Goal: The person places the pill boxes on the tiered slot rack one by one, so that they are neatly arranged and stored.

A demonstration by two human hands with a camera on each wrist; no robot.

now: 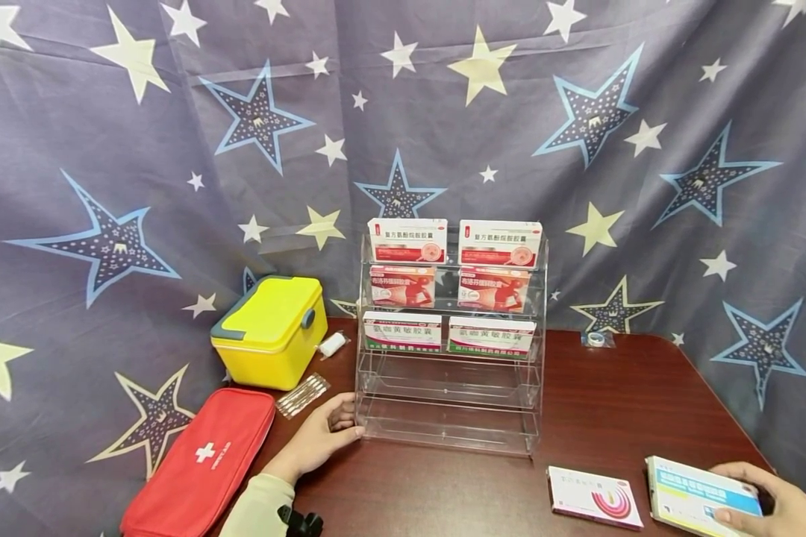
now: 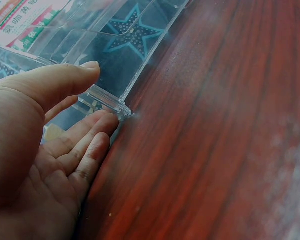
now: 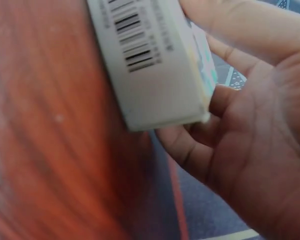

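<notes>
A clear plastic display rack (image 1: 446,429) stands mid-table with tiers of medicine boxes. My left hand (image 1: 319,440) holds its lower left corner, thumb at the front and fingers by the side; in the left wrist view, the fingertips meet the rack's foot (image 2: 117,105). At the lower right, my right hand (image 1: 782,503) grips a blue, white and yellow medicine box (image 1: 698,496), thumb on the printed face. The right wrist view shows the box's barcoded end (image 3: 157,95) close over the table. Just left of it lies a white and pink medicine box (image 1: 594,498).
White-red boxes (image 1: 408,242), orange-red boxes (image 1: 493,289) and white-green boxes (image 1: 403,333) fill the upper three tiers in pairs. Leftward are a yellow case (image 1: 262,347), red first-aid pouch (image 1: 201,462), swabs (image 1: 302,395) and a white roll (image 1: 332,344). Tape (image 1: 596,339) lies at the back right.
</notes>
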